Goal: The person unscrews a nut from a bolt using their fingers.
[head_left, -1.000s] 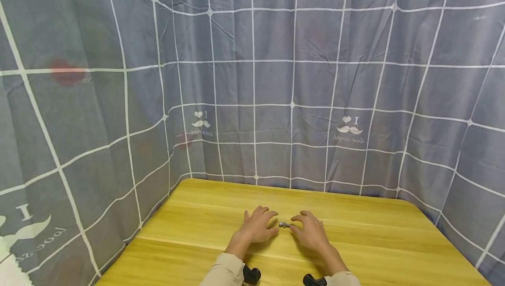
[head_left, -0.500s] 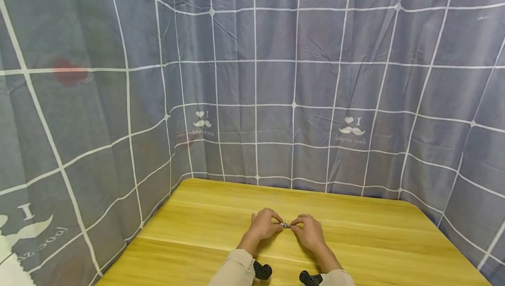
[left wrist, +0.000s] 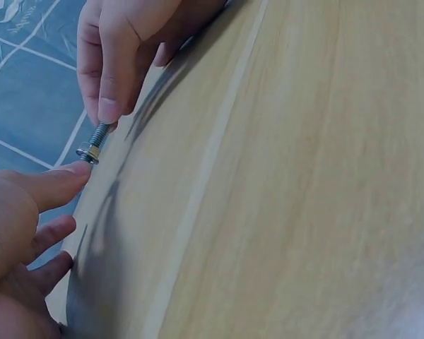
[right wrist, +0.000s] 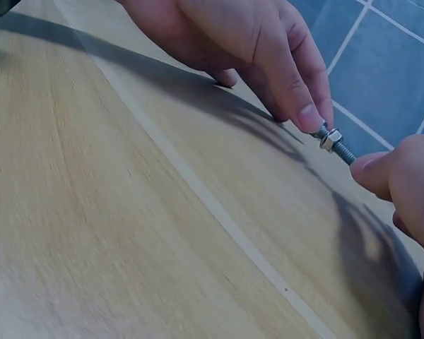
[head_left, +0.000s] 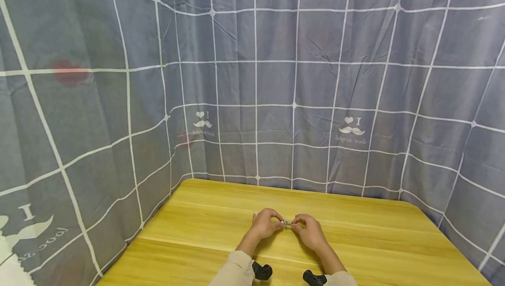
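A small metal bolt (head_left: pixel 287 224) is held level between both hands, above the wooden table. My left hand (head_left: pixel 265 224) pinches one end with thumb and fingertips, largely covering that end. From the other side my right hand (head_left: pixel 311 232) pinches the threaded end between thumb and index finger. In the left wrist view, bare thread (left wrist: pixel 99 134) shows between the right fingertips and a nut (left wrist: pixel 90 151). The right wrist view shows the nut (right wrist: pixel 331 139) close to the left fingertips, with what looks like a washer against it.
The yellowish wooden table (head_left: pixel 189 224) extends around both hands. A grey curtain (head_left: pixel 276 80) with white grid lines hangs behind it and at the sides. Black devices (head_left: pixel 262 271) sit at both wrists, by the beige sleeves (head_left: pixel 236 268).
A second ago my left hand was spread apart from the bolt, beside its end; it has since moved right and pinched that end. My right hand stays at the threaded end.
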`<state>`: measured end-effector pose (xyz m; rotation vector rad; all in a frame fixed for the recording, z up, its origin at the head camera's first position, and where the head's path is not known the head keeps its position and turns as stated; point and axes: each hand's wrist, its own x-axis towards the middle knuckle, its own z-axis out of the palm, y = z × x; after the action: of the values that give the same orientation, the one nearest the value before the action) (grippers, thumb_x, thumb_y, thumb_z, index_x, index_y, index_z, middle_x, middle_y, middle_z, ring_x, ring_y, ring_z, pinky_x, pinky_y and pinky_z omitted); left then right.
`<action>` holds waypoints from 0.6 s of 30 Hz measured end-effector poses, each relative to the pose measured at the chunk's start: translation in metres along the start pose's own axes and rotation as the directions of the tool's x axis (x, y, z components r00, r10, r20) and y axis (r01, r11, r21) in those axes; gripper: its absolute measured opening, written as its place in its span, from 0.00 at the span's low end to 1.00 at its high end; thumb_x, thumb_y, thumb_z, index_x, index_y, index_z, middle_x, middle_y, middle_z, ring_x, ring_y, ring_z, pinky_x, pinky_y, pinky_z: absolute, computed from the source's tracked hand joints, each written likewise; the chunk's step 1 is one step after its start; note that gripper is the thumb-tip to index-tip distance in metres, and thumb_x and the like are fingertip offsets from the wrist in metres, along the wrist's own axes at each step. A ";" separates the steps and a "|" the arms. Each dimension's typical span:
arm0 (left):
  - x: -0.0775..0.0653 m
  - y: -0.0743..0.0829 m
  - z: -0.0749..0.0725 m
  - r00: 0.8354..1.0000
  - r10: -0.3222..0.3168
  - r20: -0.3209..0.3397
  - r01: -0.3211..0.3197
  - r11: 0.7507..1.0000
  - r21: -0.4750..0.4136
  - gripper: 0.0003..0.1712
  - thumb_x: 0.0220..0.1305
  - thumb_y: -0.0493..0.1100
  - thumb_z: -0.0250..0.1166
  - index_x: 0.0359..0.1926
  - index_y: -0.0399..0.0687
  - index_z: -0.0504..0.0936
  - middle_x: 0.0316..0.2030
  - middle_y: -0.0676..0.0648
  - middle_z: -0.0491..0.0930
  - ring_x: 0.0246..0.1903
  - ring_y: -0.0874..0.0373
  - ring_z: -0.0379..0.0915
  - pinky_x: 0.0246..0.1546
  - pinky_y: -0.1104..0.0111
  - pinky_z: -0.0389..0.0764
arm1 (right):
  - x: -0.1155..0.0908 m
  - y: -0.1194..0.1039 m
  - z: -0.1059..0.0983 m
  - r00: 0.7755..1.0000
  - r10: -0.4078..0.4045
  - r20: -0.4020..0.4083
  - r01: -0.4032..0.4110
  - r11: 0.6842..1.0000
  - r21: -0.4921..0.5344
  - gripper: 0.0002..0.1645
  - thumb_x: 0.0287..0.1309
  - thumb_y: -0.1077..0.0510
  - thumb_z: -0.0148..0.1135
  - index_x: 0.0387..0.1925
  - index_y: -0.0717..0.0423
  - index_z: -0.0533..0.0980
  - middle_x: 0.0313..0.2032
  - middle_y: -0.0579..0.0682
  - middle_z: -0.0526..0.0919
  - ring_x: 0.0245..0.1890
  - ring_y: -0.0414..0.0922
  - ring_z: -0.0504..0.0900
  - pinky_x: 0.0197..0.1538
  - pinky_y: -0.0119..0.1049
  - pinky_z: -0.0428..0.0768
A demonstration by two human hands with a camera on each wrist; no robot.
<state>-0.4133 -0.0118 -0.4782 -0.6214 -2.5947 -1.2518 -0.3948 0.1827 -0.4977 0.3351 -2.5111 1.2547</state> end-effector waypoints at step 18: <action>-0.021 0.029 -0.006 0.997 -0.043 -0.060 0.009 0.876 -0.481 0.04 0.68 0.33 0.69 0.42 0.37 0.88 0.38 0.48 0.86 0.41 0.54 0.81 0.42 0.60 0.81 | -0.019 -0.039 -0.005 0.979 0.168 -0.118 -0.109 0.912 0.395 0.10 0.74 0.65 0.59 0.50 0.69 0.79 0.47 0.60 0.85 0.51 0.57 0.82 0.52 0.46 0.81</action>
<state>-0.3819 -0.0063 -0.4619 -0.6055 -2.2403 -1.9157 -0.3629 0.1650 -0.4731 0.1424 -2.1814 1.7679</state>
